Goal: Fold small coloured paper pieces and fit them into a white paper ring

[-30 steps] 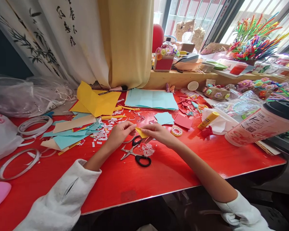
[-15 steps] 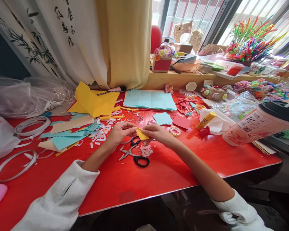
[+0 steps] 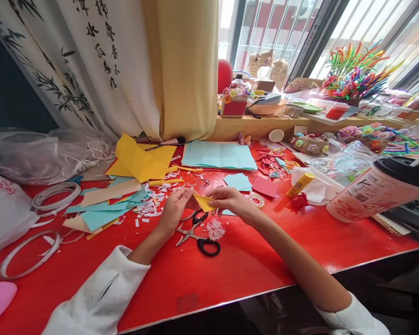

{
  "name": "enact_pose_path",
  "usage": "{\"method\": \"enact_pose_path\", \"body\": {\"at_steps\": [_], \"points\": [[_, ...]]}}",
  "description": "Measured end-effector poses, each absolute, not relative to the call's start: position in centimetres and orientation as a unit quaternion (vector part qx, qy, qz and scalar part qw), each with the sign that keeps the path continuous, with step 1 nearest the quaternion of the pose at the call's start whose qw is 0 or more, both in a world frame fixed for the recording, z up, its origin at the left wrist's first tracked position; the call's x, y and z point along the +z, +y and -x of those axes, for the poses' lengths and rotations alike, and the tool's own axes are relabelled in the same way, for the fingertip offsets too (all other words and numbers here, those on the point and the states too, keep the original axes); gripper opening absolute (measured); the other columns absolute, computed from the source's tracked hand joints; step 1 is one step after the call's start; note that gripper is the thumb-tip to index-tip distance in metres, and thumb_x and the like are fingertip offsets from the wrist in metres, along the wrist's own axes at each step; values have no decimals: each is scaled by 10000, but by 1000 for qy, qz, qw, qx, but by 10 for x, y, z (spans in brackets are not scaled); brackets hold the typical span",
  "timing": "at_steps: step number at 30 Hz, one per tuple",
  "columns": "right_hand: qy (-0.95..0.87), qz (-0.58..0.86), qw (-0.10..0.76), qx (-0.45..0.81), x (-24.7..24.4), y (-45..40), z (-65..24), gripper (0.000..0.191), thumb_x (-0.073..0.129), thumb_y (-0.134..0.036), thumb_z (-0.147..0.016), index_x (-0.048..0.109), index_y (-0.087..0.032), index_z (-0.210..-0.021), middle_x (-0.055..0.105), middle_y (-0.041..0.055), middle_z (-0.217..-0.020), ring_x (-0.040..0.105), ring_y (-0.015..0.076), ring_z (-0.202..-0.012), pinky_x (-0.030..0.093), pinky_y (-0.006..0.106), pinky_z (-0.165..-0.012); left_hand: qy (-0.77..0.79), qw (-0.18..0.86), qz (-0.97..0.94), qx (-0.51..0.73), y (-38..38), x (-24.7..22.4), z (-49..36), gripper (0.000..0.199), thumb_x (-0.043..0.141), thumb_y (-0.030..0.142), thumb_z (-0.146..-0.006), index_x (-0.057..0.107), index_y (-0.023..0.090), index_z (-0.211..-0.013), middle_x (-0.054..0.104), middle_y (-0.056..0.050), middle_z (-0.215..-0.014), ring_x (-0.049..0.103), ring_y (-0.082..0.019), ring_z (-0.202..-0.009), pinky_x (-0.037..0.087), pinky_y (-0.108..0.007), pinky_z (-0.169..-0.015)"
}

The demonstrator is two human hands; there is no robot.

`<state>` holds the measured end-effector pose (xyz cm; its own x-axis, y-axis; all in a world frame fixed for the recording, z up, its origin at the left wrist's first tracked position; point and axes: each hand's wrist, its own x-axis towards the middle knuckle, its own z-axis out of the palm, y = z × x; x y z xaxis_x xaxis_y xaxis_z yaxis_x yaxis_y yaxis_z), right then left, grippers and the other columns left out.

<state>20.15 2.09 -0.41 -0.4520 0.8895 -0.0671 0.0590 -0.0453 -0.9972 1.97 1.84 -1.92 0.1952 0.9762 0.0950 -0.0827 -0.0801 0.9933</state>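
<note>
A small folded piece of yellow paper (image 3: 203, 202) is raised above the red table (image 3: 251, 260), between my hands. My left hand (image 3: 176, 209) pinches its left corner, fingers closed. On its right side, my right hand (image 3: 230, 201) grips the paper between thumb and fingers. Just below lie scissors (image 3: 195, 230) with black handles, blades spread apart, beside a small heap of white shreds (image 3: 214, 229). Light blue paper squares (image 3: 238, 182) and a red square (image 3: 265, 186) lie beyond my right hand, near a small tape roll (image 3: 256, 200).
Yellow sheets (image 3: 143, 160), blue sheets (image 3: 218, 155) and paper scraps (image 3: 104, 214) lie behind and left. White tape rolls (image 3: 56, 195) sit at left. To the right are a glue stick (image 3: 300, 184) and a tall cup (image 3: 377, 190).
The yellow paper now shows a wider, pointed triangular shape between my fingers. My left hand has shifted slightly away from my right. The whole view has tilted, moving the table lower in the picture.
</note>
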Motion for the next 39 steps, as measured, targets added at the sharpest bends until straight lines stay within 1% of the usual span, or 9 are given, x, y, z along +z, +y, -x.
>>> {"method": "enact_pose_path", "body": {"at_steps": [3,6,9,14,20,24,31,35,39], "points": [[-589,402,356,604,-3,24,-204,268,644,-256,-704,640,-127,-939,615,15,-660,576,84,-526,471,201,-499,401,551,-545,488,18,-15,-20,281,603,387,-733,598,151,-884,643,-21,-762,616,-144,-677,503,-275,-659],[-584,400,359,609,-4,25,-205,278,632,-266,-713,646,-131,-956,620,23,-695,567,77,-533,490,215,-541,406,550,-548,482,17,-13,-21,248,658,327,-688,604,138,-839,649,-16,-733,626,-141,-662,505,-274,-684],[-573,399,395,597,-6,25,-204,251,633,-253,-705,663,-137,-925,627,35,-750,575,88,-605,498,209,-560,404,563,-539,479,16,-13,-21,213,653,303,-697,605,137,-821,664,-19,-714,644,-151,-677,513,-288,-704],[-535,420,462,569,-6,24,-204,254,627,-291,-717,649,-163,-936,645,54,-864,607,126,-715,514,213,-555,389,593,-528,467,12,-13,-22,232,608,311,-739,594,140,-896,702,-63,-817,665,-194,-807,504,-352,-808],[-552,409,396,609,-3,25,-205,327,675,-276,-691,594,-139,-977,655,86,-886,655,166,-732,546,267,-612,410,554,-535,489,11,-14,-23,235,596,300,-753,586,140,-925,697,-49,-814,664,-193,-830,508,-343,-822],[-553,408,392,611,-4,26,-207,269,656,-268,-710,615,-142,-944,661,62,-810,655,143,-662,547,277,-642,406,568,-542,468,11,-13,-23,288,590,283,-751,613,145,-1003,704,-49,-810,665,-193,-814,521,-334,-797],[-506,389,404,655,-9,26,-206,226,600,-176,-713,692,-136,-915,693,56,-803,642,97,-618,538,232,-683,412,566,-539,468,10,-13,-23,235,594,274,-746,671,138,-922,711,-57,-792,669,-192,-792,529,-321,-788],[-460,390,411,684,-14,29,-206,240,583,-127,-695,697,-119,-906,699,62,-732,651,98,-626,525,187,-655,397,593,-526,463,12,-15,-22,307,600,303,-749,637,143,-1008,709,-66,-836,667,-194,-821,518,-342,-817],[-458,385,421,682,-18,31,-206,262,577,-129,-703,687,-115,-940,704,76,-774,656,109,-655,525,200,-666,398,592,-532,457,14,-14,-21,335,618,343,-735,629,152,-1010,707,-66,-849,665,-195,-821,516,-347,-814]]}}
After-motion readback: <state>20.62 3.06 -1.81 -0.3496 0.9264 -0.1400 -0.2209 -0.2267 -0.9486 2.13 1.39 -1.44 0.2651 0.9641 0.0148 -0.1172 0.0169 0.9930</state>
